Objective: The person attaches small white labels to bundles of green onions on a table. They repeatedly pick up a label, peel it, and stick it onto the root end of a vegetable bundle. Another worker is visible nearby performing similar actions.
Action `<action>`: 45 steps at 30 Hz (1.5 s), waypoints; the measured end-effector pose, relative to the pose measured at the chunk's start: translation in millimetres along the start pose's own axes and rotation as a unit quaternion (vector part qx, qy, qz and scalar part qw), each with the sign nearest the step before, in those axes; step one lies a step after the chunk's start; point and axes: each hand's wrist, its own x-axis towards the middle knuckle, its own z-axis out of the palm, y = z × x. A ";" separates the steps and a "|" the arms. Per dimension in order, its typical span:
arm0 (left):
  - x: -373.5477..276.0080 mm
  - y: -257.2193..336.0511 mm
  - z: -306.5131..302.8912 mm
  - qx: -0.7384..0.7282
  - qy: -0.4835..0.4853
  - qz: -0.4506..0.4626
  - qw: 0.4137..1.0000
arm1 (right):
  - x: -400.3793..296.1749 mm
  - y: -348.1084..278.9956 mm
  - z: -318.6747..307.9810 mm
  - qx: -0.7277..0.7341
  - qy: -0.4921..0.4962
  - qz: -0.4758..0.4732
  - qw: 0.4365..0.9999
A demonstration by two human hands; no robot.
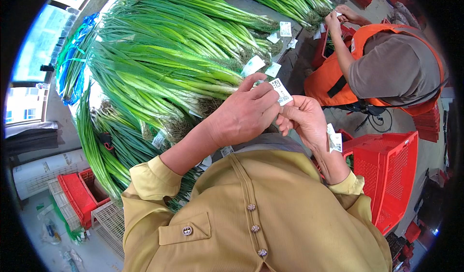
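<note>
My left hand (246,110) and my right hand (304,118) meet at the root end of the nearer green onions. Between them is a white printed label (281,91), pinched by my right thumb and fingers; my left fingers are curled at its left edge, and what they hold is hidden. Another printed label (334,138) sticks to my right wrist. Bunches of green onions (174,69) in green netting lie on the table, roots towards me. White tags hang at several root ends, one tag (253,65) just beyond my left hand.
A co-worker in an orange vest (330,76) works at the table's far right, both hands on a small white tag. A red plastic crate (386,177) stands right of me. More red crates (78,196) and a pale crate (110,225) are at lower left.
</note>
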 end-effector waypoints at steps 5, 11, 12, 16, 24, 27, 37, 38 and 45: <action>2.2 0.8 6.8 -0.026 0.016 -0.001 1.000 | -0.4 1.6 -0.2 0.000 -0.008 -0.003 1.000; 2.8 -0.2 15.2 -0.094 0.039 -0.055 0.993 | 0.3 5.1 -1.2 -0.034 -0.013 -0.036 0.999; 3.7 0.2 14.7 -0.100 0.047 -0.064 0.992 | 0.3 5.0 -0.9 -0.033 -0.009 -0.040 0.999; 4.0 -5.6 10.1 -0.066 0.051 -0.061 0.995 | -0.7 6.0 -3.4 -0.059 -0.024 -0.043 0.997; 6.6 2.4 -10.4 -0.103 0.040 -0.070 0.991 | -3.8 5.1 -6.1 -0.038 -0.018 -0.056 0.998; 6.0 8.0 -5.8 -0.053 -0.005 -0.073 0.996 | -3.7 7.1 -7.3 -0.035 -0.023 -0.059 0.997; 3.5 9.7 -0.6 -0.074 -0.017 -0.055 0.996 | -8.4 10.9 -9.7 -0.067 -0.024 -0.060 0.996; 4.2 10.2 -0.4 -0.077 -0.019 -0.055 0.995 | -8.9 10.7 -9.4 -0.070 -0.022 -0.057 0.996; 5.0 12.7 2.9 -0.031 -0.032 -0.038 0.998 | -10.2 10.3 -7.3 -0.077 -0.008 -0.054 0.995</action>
